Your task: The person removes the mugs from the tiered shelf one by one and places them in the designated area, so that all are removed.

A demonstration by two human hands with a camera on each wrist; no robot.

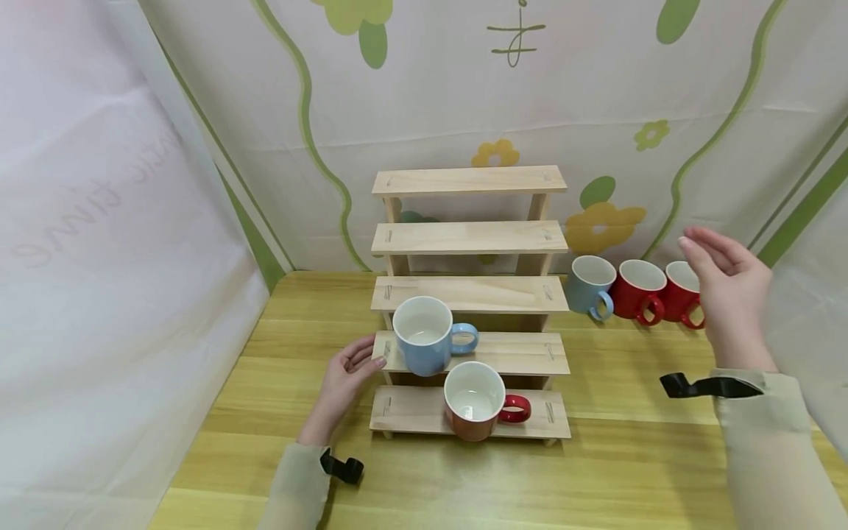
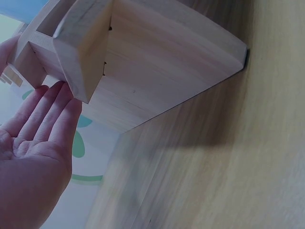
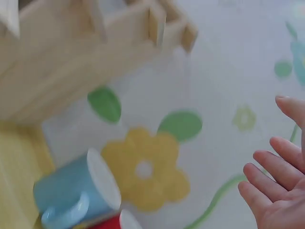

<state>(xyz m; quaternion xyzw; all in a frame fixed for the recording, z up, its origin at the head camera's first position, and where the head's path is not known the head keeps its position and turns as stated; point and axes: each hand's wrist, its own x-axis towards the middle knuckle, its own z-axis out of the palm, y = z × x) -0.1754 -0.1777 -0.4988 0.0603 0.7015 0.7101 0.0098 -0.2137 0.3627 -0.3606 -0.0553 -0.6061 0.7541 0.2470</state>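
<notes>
A stepped wooden rack (image 1: 469, 294) stands on the table. My left hand (image 1: 346, 375) is at its left side, with straight fingers (image 2: 47, 112) touching the end of a low step in the left wrist view. On the second step from the bottom sits a light blue mug (image 1: 427, 352), handle to the right. A red mug (image 1: 472, 419) with a white inside sits upright on the lowest step, its handle also to the right. My right hand (image 1: 735, 302) is in the air at the right, holding nothing, fingers (image 3: 269, 171) apart from everything in the right wrist view.
Right of the rack, a blue mug (image 1: 586, 288) and two red mugs, the nearer one (image 1: 632, 298) and the outer one (image 1: 677, 302), stand in a row at the table's back edge. A patterned cloth (image 1: 424, 103) hangs behind. The wooden table (image 1: 503, 493) extends in front.
</notes>
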